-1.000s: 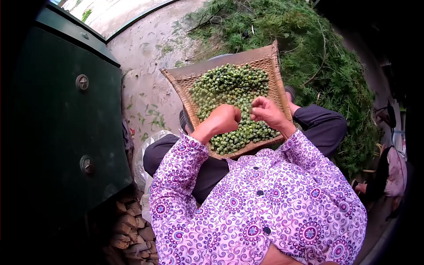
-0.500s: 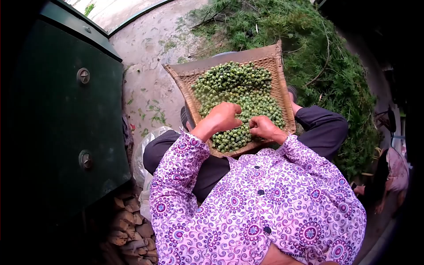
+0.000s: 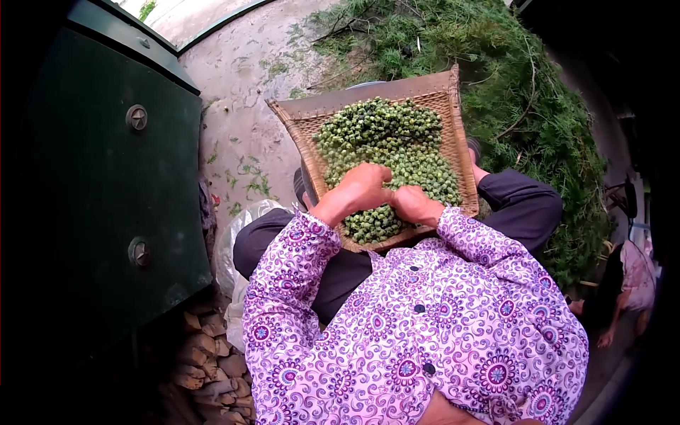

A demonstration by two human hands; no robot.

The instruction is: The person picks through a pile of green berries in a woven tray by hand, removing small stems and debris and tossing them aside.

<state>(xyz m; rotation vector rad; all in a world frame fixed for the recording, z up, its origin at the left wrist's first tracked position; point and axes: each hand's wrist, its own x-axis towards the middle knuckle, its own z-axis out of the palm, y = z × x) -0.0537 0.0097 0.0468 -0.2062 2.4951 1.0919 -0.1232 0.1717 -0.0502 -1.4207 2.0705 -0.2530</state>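
A woven winnowing basket [image 3: 464,152] rests across my lap, its wide flat lip at the far side. Many small round green cones or berries [image 3: 379,127] lie in it, in a darker heap at the back and a lighter spread nearer me. Over the near half, my left hand [image 3: 363,188] is closed with its fingers bent inward. My right hand [image 3: 415,205] is closed too, its fingertips meeting those of the left. Anything between the fingertips is too small or hidden to make out.
Cut green conifer branches [image 3: 552,163] are piled on the ground to the right. A dark green metal door [image 3: 106,184] stands at left, with split firewood [image 3: 205,361] below and a clear plastic bag [image 3: 227,248] beside my leg. Another person [image 3: 634,276] is at far right.
My right hand has moved left, and its fingertips now meet my left hand's. The left hand has hardly moved over the basket. The whole view has shifted slightly.
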